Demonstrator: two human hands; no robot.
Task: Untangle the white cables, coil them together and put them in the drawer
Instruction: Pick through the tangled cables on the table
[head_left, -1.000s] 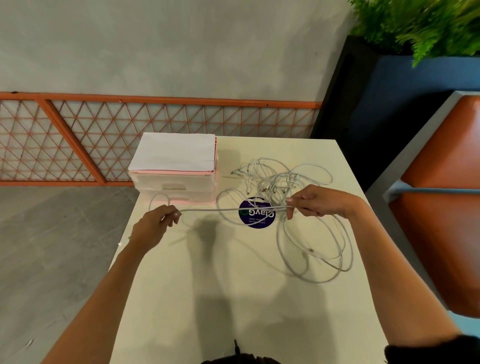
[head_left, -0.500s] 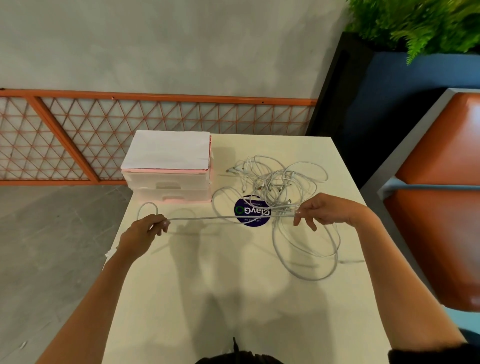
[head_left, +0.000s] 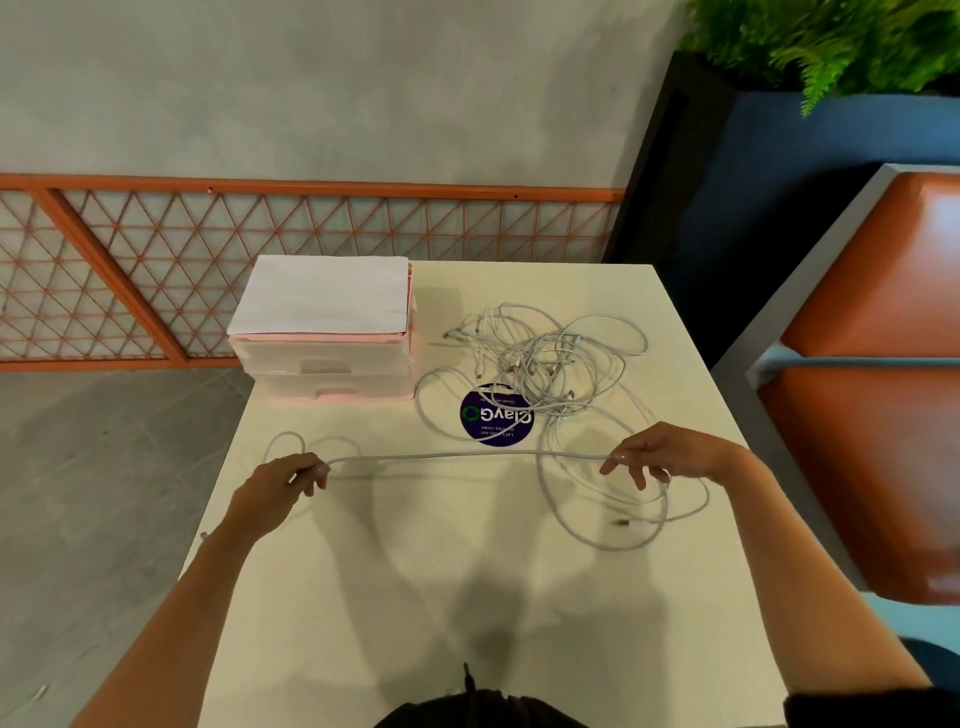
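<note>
My left hand (head_left: 280, 488) grips one cable (head_left: 457, 455), fingers curled round it, near the left edge of the table (head_left: 415, 571). The strand runs straight right to my right hand (head_left: 670, 454), whose fingers are loosely spread; pinching or just touching, I can't tell. The tangle (head_left: 540, 358) lies far right, partly over the sticker (head_left: 488, 431), beside the closed drawers (head_left: 322, 371)

A round dark-blue sticker (head_left: 497, 414) at the middle of the frame, on the cream table (head_left: 415, 571), read "ClayGO" in white, upside down, its last letter a green ring. Its smaller lines were blurred, partly under the white cables (head_left: 550, 364).
</note>
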